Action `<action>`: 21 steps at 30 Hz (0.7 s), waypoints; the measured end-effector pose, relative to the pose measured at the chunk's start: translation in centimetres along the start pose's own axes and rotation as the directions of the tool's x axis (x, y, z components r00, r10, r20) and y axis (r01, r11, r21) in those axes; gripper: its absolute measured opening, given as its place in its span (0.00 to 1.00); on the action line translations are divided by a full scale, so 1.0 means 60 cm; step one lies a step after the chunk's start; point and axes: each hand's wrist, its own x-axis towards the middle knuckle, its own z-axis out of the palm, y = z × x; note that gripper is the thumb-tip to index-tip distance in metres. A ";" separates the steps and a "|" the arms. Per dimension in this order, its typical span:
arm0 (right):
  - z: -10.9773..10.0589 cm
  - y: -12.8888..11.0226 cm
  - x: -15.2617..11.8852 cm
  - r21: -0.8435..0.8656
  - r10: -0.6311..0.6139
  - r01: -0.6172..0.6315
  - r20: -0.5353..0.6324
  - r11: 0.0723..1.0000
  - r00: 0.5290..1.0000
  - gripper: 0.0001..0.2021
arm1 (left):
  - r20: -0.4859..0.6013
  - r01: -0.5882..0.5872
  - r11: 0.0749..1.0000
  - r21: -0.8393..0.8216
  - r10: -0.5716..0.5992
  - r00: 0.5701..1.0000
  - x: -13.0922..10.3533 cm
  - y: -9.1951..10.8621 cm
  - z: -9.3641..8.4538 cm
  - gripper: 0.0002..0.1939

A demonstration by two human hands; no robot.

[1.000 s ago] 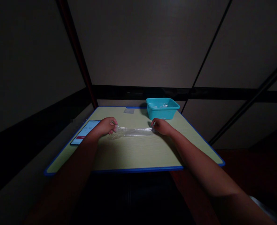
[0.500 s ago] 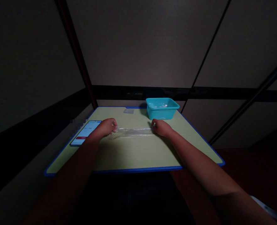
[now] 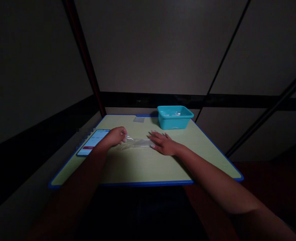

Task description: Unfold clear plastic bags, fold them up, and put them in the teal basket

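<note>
A clear plastic bag [image 3: 140, 143], long and narrow, lies across the middle of the table. My left hand [image 3: 116, 136] pinches its left end, where the film is lifted and crumpled. Over the bag's right part rests my right hand [image 3: 164, 144], palm down with the fingers stretched out and apart. That hand hides the bag's right end.
A turquoise plastic basket [image 3: 175, 123] stands at the table's back right, with something clear and shiny inside. A small flat translucent piece [image 3: 139, 119] lies near the back edge. Left of my left hand is a phone [image 3: 89, 147], lit up. The table [image 3: 148, 170] has a blue rim.
My right hand has let go of the bag's right end, opened flat and moved a little left onto the film. My left hand keeps its pinch, and the film beside it is more crumpled.
</note>
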 end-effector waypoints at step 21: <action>0.000 -0.009 0.005 -0.010 0.048 -0.047 0.167 0.999 0.985 0.32 | 0.145 0.000 0.986 -0.168 0.025 0.989 0.009 -0.010 -0.009 0.06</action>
